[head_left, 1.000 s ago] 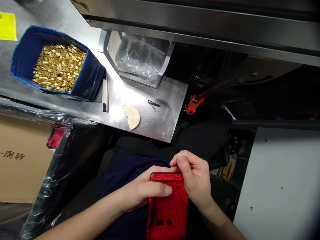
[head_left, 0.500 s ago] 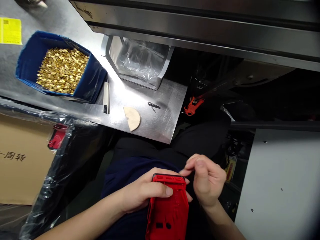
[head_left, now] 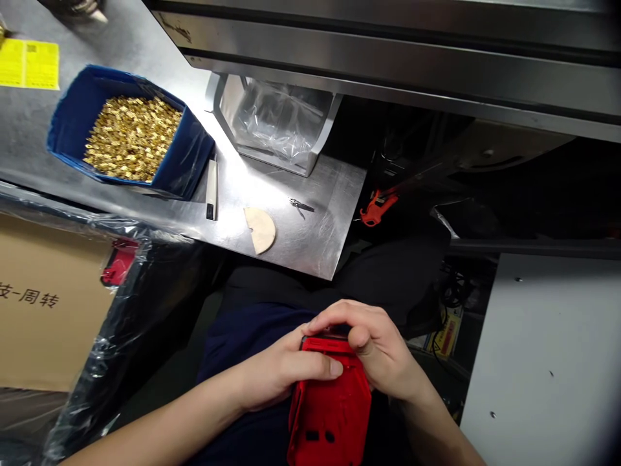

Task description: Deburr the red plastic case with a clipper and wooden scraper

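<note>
My left hand (head_left: 303, 369) grips a red plastic housing (head_left: 334, 414) over my lap, with the thumb lying inside it. The housing is an open shell with a black-trimmed top end and two dark openings low down. My right hand (head_left: 376, 349) is bent round the top right of the housing. Its fingers reach across the top end, and the thumb rests by the upper right corner. Any small part under these fingers is hidden.
A blue bin (head_left: 189, 155) of small brass parts stands on the metal table (head_left: 320, 239). Near it are a utility knife (head_left: 212, 189), a beige half-disc (head_left: 262, 230), small pliers-like tool (head_left: 301, 205) and a grey bin (head_left: 323, 133) with plastic bags. At left is a plastic-lined crate (head_left: 140, 278).
My right hand has moved left from beside the housing onto its top end, its fingers now stretched across that edge. My left hand keeps its hold. The view has shifted slightly.
</note>
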The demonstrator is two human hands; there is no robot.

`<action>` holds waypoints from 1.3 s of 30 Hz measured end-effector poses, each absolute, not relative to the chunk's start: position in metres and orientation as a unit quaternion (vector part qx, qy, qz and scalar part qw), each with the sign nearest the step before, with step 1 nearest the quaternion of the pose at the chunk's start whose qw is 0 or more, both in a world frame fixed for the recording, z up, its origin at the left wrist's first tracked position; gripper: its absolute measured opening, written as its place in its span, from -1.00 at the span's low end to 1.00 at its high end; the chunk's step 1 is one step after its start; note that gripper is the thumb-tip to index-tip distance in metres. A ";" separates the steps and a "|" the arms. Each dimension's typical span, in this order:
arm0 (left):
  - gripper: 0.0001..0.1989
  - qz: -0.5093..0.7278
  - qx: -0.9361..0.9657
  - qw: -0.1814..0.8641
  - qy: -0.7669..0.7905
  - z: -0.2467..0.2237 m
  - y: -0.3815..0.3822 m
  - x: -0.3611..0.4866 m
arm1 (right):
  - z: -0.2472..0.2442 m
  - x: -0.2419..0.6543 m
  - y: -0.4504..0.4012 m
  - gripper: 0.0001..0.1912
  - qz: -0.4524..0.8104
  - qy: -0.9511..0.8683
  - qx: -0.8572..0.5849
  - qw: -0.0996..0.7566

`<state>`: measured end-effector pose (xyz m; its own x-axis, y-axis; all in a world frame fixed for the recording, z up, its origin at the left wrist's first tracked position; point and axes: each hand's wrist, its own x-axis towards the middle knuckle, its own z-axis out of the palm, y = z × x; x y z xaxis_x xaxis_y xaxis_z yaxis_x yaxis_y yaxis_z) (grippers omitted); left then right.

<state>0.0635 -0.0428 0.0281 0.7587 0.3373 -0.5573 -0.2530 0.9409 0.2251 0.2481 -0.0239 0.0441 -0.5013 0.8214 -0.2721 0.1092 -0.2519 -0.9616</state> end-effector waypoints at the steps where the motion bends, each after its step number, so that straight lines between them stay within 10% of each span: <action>1: -0.66 0.157 0.070 0.935 0.309 0.028 -0.043 0.063 | 0.043 0.247 -0.025 -0.35 0.659 -0.559 -0.423 0.275; 7: -0.63 0.124 0.154 0.950 0.240 0.029 -0.036 0.063 | 0.036 0.251 -0.029 -0.53 0.553 -0.546 -0.513 0.366; 14: -0.73 0.114 0.114 0.949 0.271 0.038 -0.031 0.068 | 0.031 0.252 -0.015 -0.50 0.728 -0.504 -0.380 0.266; 39: -0.72 0.112 0.094 0.953 0.265 0.033 -0.037 0.066 | 0.032 0.244 -0.012 -0.47 0.727 -0.511 -0.388 0.245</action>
